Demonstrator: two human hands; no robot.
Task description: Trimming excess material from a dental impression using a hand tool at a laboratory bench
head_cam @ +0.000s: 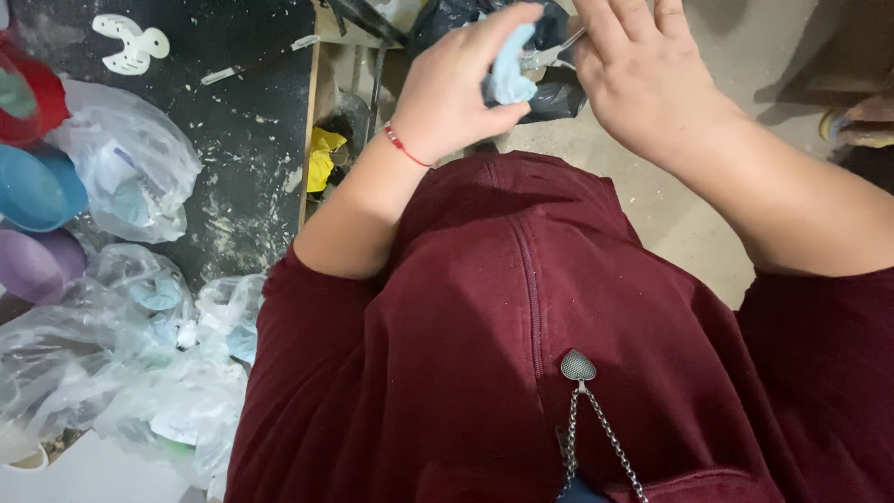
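Note:
My left hand is raised in front of my chest and grips a light blue lump of soft material between thumb and fingers. My right hand is right beside it, fingers pointing up, holding a thin metal tool whose tip touches the blue lump. A thin red string bracelet circles my left wrist. My dark red zip top fills the lower frame, with a small metal heart on a chain hanging on it.
A black, dust-flecked worktable lies at the left, carrying clear plastic bags with blue pieces inside, blue, purple and red bowls, and a white dental tray shape. A black bag hangs below my hands over a concrete floor.

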